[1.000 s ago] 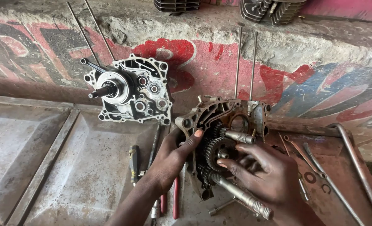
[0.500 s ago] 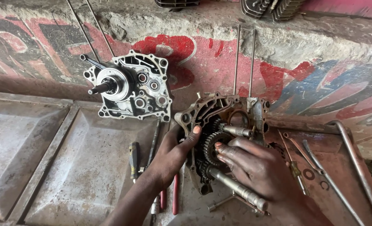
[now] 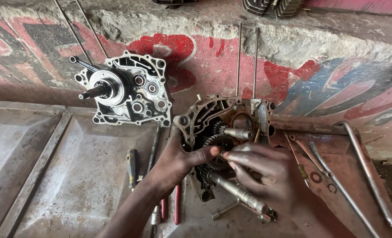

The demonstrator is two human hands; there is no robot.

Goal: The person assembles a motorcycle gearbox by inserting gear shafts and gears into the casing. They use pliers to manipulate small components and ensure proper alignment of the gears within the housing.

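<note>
Palm-down, both hands' fingers pinch the gear cluster inside the rusty crankcase half.

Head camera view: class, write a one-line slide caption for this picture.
Both hands, left hand and right hand, work on gears in an open crankcase half; the other crankcase half leans against the painted wall.

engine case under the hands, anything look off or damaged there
No clear damage shows. The open engine case is brown with grime, its gears exposed, and a long shaft juts out towards the camera. The left hand and right hand meet at the gears.
</note>
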